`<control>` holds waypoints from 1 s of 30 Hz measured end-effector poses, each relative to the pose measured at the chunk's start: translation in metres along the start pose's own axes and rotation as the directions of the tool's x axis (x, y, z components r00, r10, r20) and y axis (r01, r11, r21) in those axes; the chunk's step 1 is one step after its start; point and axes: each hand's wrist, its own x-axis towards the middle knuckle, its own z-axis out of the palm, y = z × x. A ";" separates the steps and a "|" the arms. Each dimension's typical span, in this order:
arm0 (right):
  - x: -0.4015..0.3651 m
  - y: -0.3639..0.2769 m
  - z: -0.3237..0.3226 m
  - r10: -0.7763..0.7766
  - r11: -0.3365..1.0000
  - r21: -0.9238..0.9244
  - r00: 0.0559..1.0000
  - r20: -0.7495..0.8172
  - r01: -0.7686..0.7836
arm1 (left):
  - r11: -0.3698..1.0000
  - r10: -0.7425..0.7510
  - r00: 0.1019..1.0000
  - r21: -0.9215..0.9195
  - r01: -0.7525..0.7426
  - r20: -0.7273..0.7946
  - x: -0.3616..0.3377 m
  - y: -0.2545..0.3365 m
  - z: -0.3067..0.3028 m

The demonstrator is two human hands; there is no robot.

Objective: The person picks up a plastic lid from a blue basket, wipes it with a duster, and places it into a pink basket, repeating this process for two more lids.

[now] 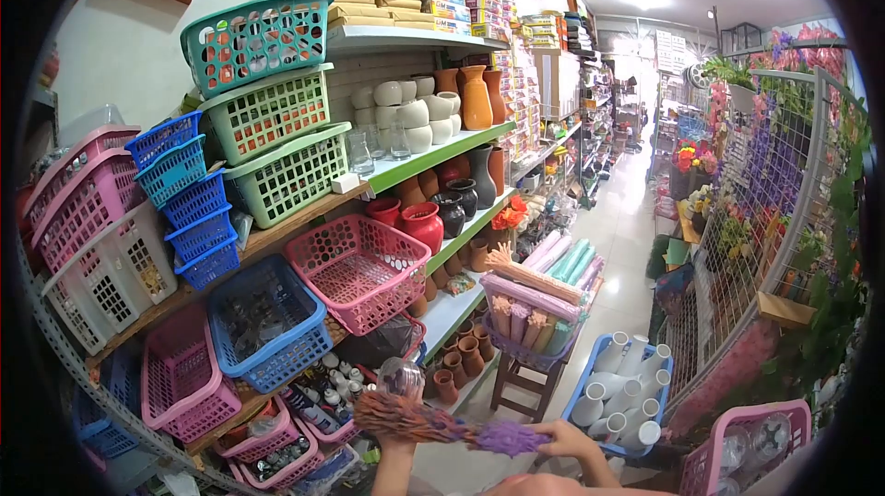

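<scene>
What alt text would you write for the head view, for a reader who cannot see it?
The left hand and right hand hold a fuzzy orange and purple bundle in a shop aisle, beside shelves of plastic baskets and vases.

the scene is taken by a single camera worn at head height, faced forward and tilted down along the aisle floor (pixel 627 238). a wide fisheye lens is used, so the picture is ringed in black and straight lines are bent. the shelves (pixel 433 159) are seen close on the left, a wire rack (pixel 784 219) on the right. the left hand (pixel 396 447), the right hand (pixel 567 441) and the fringed bundle (pixel 442 424) gripped between them are caught nearest, at the bottom edge.
</scene>
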 end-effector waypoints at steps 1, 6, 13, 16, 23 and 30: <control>0.004 -0.005 0.003 0.044 0.990 -0.130 0.997 -0.059 -0.051 | 0.603 -0.153 0.980 -0.773 0.196 0.130 0.007 0.026 0.006; 0.019 -0.009 0.012 0.044 0.988 -0.128 0.961 -0.273 -0.081 | -0.289 -0.479 0.829 -0.944 0.162 0.289 0.017 0.089 0.028; 0.019 -0.005 0.014 -0.063 0.954 -0.294 0.930 -0.363 -0.051 | -0.337 -0.455 0.829 -0.924 0.179 0.326 0.017 0.055 0.024; 0.017 -0.002 0.013 -0.178 0.961 -0.256 0.935 -0.307 0.099 | -0.509 0.213 0.858 -0.697 0.506 0.467 0.021 0.010 0.024; 0.023 -0.011 0.016 -0.179 0.956 -0.281 0.931 -0.318 0.087 | -0.242 -0.374 0.851 -0.925 0.293 0.368 0.023 0.062 0.030; 0.048 -0.009 0.021 -0.011 0.967 -0.246 0.947 -0.322 -0.073 | 0.045 -0.489 0.861 -0.981 0.190 0.144 0.011 0.076 0.019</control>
